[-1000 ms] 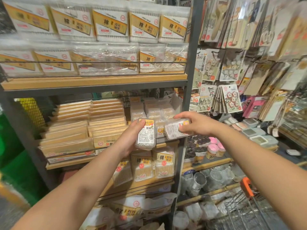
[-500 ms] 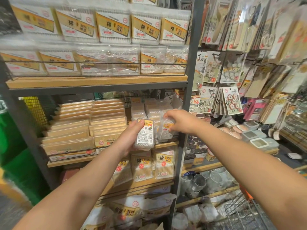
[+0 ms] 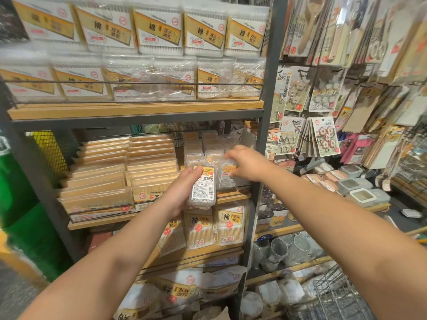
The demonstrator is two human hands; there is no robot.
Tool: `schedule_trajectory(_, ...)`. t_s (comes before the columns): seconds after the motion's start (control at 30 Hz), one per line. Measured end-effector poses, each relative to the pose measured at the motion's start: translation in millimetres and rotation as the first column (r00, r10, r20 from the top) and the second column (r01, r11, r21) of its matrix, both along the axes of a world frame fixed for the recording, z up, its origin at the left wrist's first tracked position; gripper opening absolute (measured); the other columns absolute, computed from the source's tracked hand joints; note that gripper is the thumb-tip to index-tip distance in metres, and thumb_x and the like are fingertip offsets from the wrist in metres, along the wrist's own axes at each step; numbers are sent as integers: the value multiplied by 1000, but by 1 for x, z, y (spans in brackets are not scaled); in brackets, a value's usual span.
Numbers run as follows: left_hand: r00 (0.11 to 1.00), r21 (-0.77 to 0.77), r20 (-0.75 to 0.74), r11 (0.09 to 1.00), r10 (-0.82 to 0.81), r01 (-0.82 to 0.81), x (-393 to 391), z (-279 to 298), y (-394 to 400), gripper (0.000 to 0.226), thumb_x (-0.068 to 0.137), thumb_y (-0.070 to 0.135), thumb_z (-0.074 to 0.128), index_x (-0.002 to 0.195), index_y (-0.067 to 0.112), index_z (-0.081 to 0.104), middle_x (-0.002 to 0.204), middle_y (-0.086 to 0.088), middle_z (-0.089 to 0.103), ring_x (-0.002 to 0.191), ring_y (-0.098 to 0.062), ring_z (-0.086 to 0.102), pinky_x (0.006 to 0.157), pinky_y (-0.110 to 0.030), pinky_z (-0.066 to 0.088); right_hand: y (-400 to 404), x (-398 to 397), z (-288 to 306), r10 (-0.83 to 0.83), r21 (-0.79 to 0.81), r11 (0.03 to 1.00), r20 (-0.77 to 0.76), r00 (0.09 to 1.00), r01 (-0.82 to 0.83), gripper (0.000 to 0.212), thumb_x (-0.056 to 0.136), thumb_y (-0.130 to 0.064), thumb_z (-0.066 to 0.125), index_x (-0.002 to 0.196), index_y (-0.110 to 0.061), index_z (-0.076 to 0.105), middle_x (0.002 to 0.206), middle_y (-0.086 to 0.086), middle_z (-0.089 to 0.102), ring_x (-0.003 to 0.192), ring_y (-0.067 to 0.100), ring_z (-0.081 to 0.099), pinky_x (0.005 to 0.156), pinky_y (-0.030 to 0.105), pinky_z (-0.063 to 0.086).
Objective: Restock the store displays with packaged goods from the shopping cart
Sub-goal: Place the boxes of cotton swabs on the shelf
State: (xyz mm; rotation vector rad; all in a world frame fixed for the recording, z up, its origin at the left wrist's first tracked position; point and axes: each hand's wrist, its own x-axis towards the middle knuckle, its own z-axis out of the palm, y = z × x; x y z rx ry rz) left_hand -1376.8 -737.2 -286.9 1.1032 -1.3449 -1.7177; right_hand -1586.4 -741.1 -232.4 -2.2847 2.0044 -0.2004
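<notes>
My left hand point(image 3: 179, 195) grips a clear dental floss box point(image 3: 203, 187) with a yellow and white label, held upright in front of the middle shelf point(image 3: 233, 196). My right hand point(image 3: 248, 163) holds a second clear floss box point(image 3: 227, 175) and sets it at the front right of that shelf, against the stacked floss boxes point(image 3: 208, 150) behind. The wire shopping cart point(image 3: 335, 294) shows at the lower right, below my right arm.
Toothpick packs point(image 3: 120, 172) fill the left of the middle shelf. Cotton swab boxes point(image 3: 157, 31) line the top shelf and swab bags point(image 3: 215, 227) the one below. A grey upright post point(image 3: 263, 139) bounds the shelf on the right. Hanging hook packs point(image 3: 323, 135) and containers point(image 3: 360, 192) lie beyond.
My right hand has carried its floss box leftward and inward, from outside the post onto the middle shelf. My left hand has stayed nearly still with its box.
</notes>
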Motion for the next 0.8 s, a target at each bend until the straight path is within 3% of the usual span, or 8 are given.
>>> schedule_trajectory(0.23,1000,-3,-18,1000,6,-6,-1,-10,-12,106,59,86,65,147,35,37,148,2,49,133,-25,49,112,-55,35,-7,5,-10,3,1,1000,-88,996,-3,65,82,-34,77,140,-25,48,135,0,50,127,22,46,99,38,44)
schedule_trajectory(0.3,1000,5,-18,1000,11,-11,0,-2,-6,95,69,79,63,147,32,38,144,0,54,127,-25,55,109,-54,40,-7,5,-17,-5,7,1000,-42,999,5,64,82,-30,78,138,-21,48,134,2,51,121,23,51,95,36,46)
schedule_trajectory(0.4,1000,24,-15,1000,19,-18,-1,-1,-6,57,95,55,52,142,25,43,130,-3,64,114,-25,64,98,-48,50,-5,7,-27,12,3,1000,-1,1000,-12,59,83,-27,77,134,-17,50,131,3,48,112,25,56,88,33,47)
schedule_trajectory(0.57,999,76,-49,997,-15,19,-1,-4,-5,41,100,48,47,133,25,50,124,-6,68,105,-26,69,71,-36,60,-1,0,-28,41,50,998,44,998,-43,58,86,-15,73,140,-16,50,137,2,45,108,21,57,95,31,48)
schedule_trajectory(0.63,998,80,-58,996,-21,26,-3,-4,-4,42,100,47,48,136,25,48,124,-5,67,102,-24,69,63,-32,58,3,-4,-22,32,29,999,130,991,-36,56,89,-9,65,142,-16,49,140,3,44,103,17,60,95,31,50)
schedule_trajectory(0.7,998,78,-60,996,-34,38,-6,-3,-3,42,99,46,50,137,28,46,122,-3,67,98,-22,69,59,-30,56,9,-8,-10,-11,0,1000,310,951,12,51,91,-10,62,140,-18,50,138,0,45,99,14,61,90,26,52)
schedule_trajectory(0.8,995,78,-68,994,-67,72,-11,2,-1,31,98,44,54,125,32,51,118,-4,68,98,-22,68,72,-35,57,18,-11,8,-19,103,993,595,804,-53,43,91,-18,69,131,-22,57,130,-5,56,100,12,64,79,21,55)
